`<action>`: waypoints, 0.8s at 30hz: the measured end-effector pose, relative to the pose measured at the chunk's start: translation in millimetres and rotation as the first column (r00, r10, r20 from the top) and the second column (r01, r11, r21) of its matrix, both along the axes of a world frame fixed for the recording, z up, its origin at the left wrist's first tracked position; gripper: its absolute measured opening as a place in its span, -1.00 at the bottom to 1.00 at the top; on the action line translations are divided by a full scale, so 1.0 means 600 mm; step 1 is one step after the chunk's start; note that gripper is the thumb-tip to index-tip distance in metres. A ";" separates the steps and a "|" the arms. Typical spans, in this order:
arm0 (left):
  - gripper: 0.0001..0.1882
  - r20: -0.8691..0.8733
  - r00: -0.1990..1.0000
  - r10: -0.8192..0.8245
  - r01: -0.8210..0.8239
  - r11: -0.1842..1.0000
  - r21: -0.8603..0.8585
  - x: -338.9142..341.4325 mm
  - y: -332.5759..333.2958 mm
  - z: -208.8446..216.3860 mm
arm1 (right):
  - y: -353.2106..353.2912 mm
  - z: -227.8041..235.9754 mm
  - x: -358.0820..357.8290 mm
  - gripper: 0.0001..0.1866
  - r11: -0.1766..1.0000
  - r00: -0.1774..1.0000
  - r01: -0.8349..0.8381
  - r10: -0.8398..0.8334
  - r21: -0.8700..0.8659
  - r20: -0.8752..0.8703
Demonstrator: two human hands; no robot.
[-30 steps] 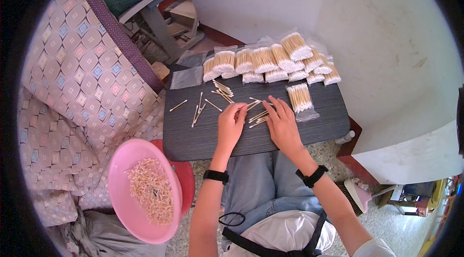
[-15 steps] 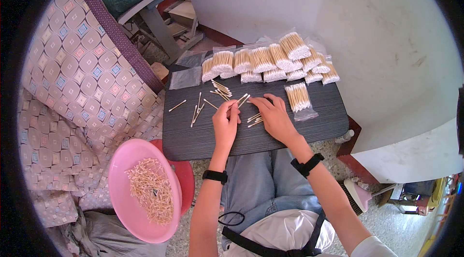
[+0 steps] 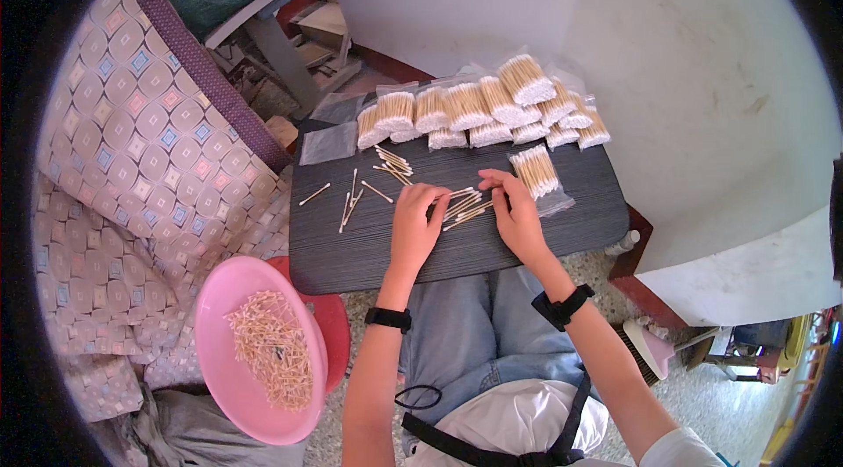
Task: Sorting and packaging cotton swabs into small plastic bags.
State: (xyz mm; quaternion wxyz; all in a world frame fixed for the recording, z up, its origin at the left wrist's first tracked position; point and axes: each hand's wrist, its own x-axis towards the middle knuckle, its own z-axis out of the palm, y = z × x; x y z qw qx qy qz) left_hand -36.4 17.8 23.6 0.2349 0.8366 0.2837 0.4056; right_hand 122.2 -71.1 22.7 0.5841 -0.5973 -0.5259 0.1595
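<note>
My left hand (image 3: 419, 223) is over the black table, its fingers closed at the ends of cotton swabs (image 3: 462, 194) whose white tips point right. Just below them, more loose cotton swabs (image 3: 469, 215) lie side by side on the tabletop. Across this small pile, my right hand (image 3: 516, 219) is open, fingers slightly bent and apart from the thumb, with nothing visible in it. A clear bag of cotton swabs (image 3: 536, 173) lies just beyond the right hand. Left of my left hand, several cotton swabs (image 3: 392, 166) are scattered in a loose bunch.
Filled bags of cotton swabs (image 3: 465, 107) are stacked along the back of the table (image 3: 369, 247). Flat clear bags (image 3: 328, 144) lie at its back left. A pink basin (image 3: 215, 362) of swabs stands lower left on a red stool (image 3: 336, 340). A wall (image 3: 492, 10) rises behind.
My left hand has lowered its swabs beside the loose pile, and their tips now point right instead of up. The right hand has drawn back to the pile's right side.
</note>
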 end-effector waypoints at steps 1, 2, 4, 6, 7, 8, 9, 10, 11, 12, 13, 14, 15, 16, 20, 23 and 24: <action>-0.89 0.023 1.000 0.006 -0.006 1.000 0.026 0.000 0.003 -0.003 | 0.001 0.000 -0.002 -0.67 1.000 0.999 0.007 -0.007 -0.005 0.050; -0.89 0.046 0.999 0.011 -0.013 0.999 0.053 -0.001 0.005 -0.006 | 0.002 0.000 -0.005 -0.67 1.000 0.999 0.005 -0.005 -0.005 0.049; -0.88 0.044 0.998 0.043 -0.044 0.999 0.018 -0.004 0.007 -0.010 | 0.002 0.000 -0.006 -0.69 1.000 0.996 0.020 -0.022 0.018 0.086; -0.88 0.043 0.996 0.072 -0.072 0.997 -0.016 -0.003 0.007 -0.012 | 0.000 0.000 -0.002 -0.69 1.000 0.988 0.031 -0.031 0.001 0.149; -0.88 0.028 0.996 0.088 -0.086 0.995 -0.058 -0.003 0.005 -0.010 | 0.000 0.000 -0.001 -0.68 0.999 0.977 0.041 -0.037 -0.015 0.209; -0.88 0.012 0.995 0.102 -0.101 0.990 -0.099 -0.003 0.003 -0.009 | -0.001 0.000 -0.001 -0.68 0.999 0.977 0.041 -0.037 -0.015 0.209; -0.88 0.012 0.995 0.102 -0.100 0.990 -0.099 -0.002 0.001 -0.009 | -0.001 0.000 -0.001 -0.69 0.999 0.980 0.037 -0.032 -0.017 0.198; -0.88 0.051 0.989 0.136 -0.127 0.980 -0.150 -0.001 -0.001 -0.010 | -0.001 0.000 -0.001 -0.69 0.999 0.982 0.031 -0.027 -0.020 0.188; -0.89 0.088 0.981 0.172 -0.152 0.968 -0.202 0.000 -0.001 -0.011 | -0.001 0.001 -0.002 -0.69 0.999 0.982 0.031 -0.026 -0.020 0.188; -0.89 0.088 0.981 0.173 -0.152 0.968 -0.202 -0.002 0.000 -0.011 | 0.000 0.001 -0.004 -0.69 1.000 0.986 0.027 -0.026 -0.001 0.166; -0.89 0.057 0.985 0.166 -0.155 0.974 -0.163 -0.004 0.001 -0.011 | 0.000 0.000 -0.005 -0.68 1.000 0.989 0.023 -0.026 0.017 0.144; -0.89 0.025 0.987 0.161 -0.156 0.980 -0.123 -0.005 0.003 -0.011 | 0.001 -0.001 -0.005 -0.68 1.000 0.989 0.023 -0.025 0.018 0.144; -0.89 0.025 0.987 0.162 -0.158 0.980 -0.123 -0.005 0.004 -0.012 | 0.001 -0.002 -0.006 -0.68 0.999 0.988 0.022 -0.026 0.024 0.155; -0.88 0.029 0.985 0.169 -0.168 0.985 -0.043 -0.003 0.003 -0.012 | 0.002 -0.001 -0.006 -0.68 0.999 0.986 0.023 -0.028 0.030 0.167; -0.85 -0.006 0.992 0.123 -0.120 0.982 0.144 0.006 -0.005 -0.005 | 0.002 -0.002 -0.004 -0.68 0.999 0.985 0.028 -0.032 0.022 0.172; -0.84 -0.082 0.996 0.036 -0.028 0.995 0.101 0.001 -0.006 0.001 | 0.003 -0.005 -0.005 -0.69 0.999 0.987 0.025 -0.028 0.024 0.157; -0.83 -0.095 0.995 0.038 -0.028 0.994 0.102 0.002 -0.008 0.002 | 0.003 -0.005 -0.004 -0.69 0.999 0.987 0.024 -0.028 0.023 0.161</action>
